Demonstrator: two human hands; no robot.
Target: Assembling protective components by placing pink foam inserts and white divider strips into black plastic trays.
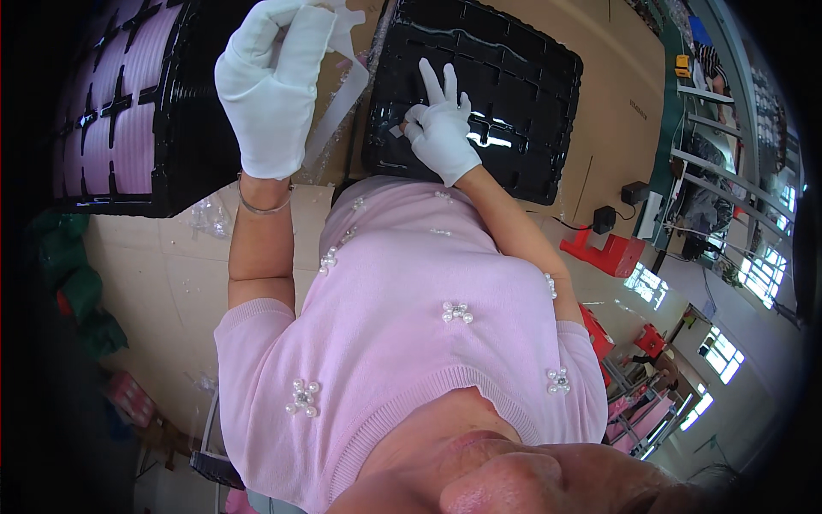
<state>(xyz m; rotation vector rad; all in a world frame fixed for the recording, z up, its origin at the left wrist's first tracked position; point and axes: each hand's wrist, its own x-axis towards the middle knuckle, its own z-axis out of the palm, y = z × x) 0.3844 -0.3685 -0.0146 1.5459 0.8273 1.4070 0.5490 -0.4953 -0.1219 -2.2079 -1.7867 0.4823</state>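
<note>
I see my left hand [272,86], in a white glove, raised at about eleven o'clock, its fingers closed on a thin clear plastic strip [341,90] that hangs down toward one o'clock of the hand. My right hand [441,128], also gloved in white, sits near twelve o'clock on a glossy black compartment tray [522,77]; two fingers stand up straight while thumb and the other fingers pinch together on a small pale piece [397,131] at the tray's near left part, though I cannot tell what the piece is. At ten o'clock a second black tray [184,146] holds rows of pink parts [128,111]. Both trays rest on a tan desk [616,103]. At three o'clock, on the desk's edge, lies a red tool [604,250], with a small black adapter [604,218] just beside it.
</note>
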